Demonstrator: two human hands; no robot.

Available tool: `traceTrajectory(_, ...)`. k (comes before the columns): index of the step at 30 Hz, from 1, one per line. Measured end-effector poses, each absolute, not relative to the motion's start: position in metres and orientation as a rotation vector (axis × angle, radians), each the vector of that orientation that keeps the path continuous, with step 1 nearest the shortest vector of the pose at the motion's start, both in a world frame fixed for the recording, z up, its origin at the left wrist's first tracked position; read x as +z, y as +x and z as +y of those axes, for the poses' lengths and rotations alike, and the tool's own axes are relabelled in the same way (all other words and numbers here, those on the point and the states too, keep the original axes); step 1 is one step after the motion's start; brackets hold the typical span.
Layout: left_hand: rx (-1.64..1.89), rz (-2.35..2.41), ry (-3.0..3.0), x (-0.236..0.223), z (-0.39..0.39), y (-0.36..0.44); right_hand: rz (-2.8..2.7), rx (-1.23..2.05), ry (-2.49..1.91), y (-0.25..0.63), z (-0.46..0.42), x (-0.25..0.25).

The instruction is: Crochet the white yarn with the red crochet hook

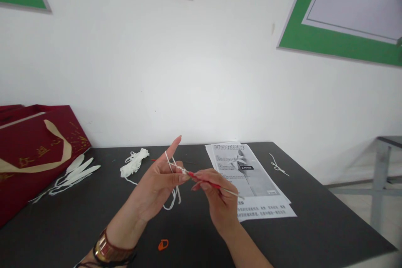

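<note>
My left hand (160, 184) pinches a small bit of white yarn (171, 203) between thumb and fingers. Its index finger points up with a strand looped round it, and a loose loop hangs below. My right hand (216, 194) is closed on a crochet hook (216, 185) with a red grip and a pale metal end. The hook's tip meets the yarn at my left fingertips; the exact stitch is too small to make out. A bundle of white yarn (135, 162) lies behind my left hand, with a strand running from it toward that hand.
Printed sheets (266, 201) lie beyond my right hand. An orange stitch marker (163, 244) rests near the front. At left are white crocheted petal shapes (78, 173) and a dark red paper bag (34, 134). A short white cord (278, 167) lies at right on the black table (307, 222).
</note>
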State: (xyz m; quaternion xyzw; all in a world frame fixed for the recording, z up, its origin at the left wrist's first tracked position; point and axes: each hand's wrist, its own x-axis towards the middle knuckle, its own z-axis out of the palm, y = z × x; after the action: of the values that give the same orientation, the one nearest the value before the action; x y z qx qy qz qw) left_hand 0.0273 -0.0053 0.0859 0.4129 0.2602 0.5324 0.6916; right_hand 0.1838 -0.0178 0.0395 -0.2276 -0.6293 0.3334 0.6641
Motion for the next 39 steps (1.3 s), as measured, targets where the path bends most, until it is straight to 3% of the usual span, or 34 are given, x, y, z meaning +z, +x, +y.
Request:
traceTrajectory(4, 1.165, 0.663, 1.009, 0.09, -0.01, 0.025, -1.054, 1.31, -0.421, 0.178, -0.011, 0.041)
traceTrajectory(9, 1.105, 0.831, 1.142, 0.099, -0.019, 0.03, -0.802, 1.553, -0.398, 0.18, -0.006, 0.043)
traceTrajectory(39, 0.992, 0.91, 1.305, 0.095, -0.027, 0.038, -0.922, 1.338, -0.403, 0.202, -0.006, 0.057)
